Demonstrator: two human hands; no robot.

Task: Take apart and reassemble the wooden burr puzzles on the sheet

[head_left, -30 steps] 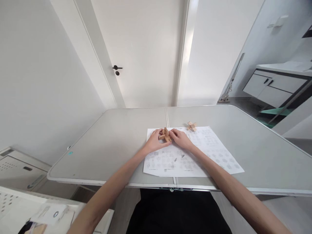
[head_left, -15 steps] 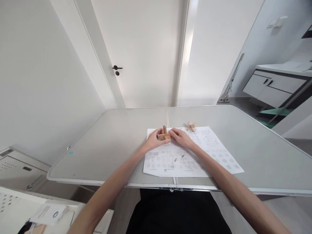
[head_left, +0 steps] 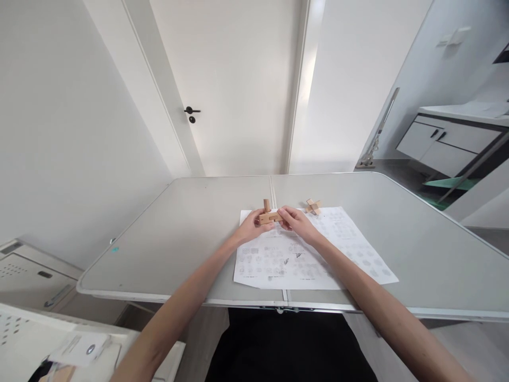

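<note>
Above the top part of a printed paper sheet (head_left: pixel 274 268), both hands are closed on wooden puzzle pieces (head_left: pixel 269 217). My left hand (head_left: pixel 250 228) grips the left end, thumb along the near side. My right hand (head_left: pixel 296 220) pinches the right end of a horizontal bar that has a slot in its side. A short wooden piece (head_left: pixel 266 204) sticks up behind the bar near my left fingers. Fingers hide how the pieces join. An assembled wooden cross-shaped puzzle (head_left: pixel 313 206) rests at the sheet's far edge, right of my right hand.
The sheet lies on a grey folding table (head_left: pixel 175 239) with a seam down its middle. Beyond it stands a white door (head_left: pixel 238 85). At the lower left is a white cabinet (head_left: pixel 35 276), and a white vanity unit (head_left: pixel 445 140) stands at the far right.
The wooden pieces have turned in my hands: a crossed shape showed before, now a slotted bar faces me with the upright piece behind. My right hand has shifted slightly right.
</note>
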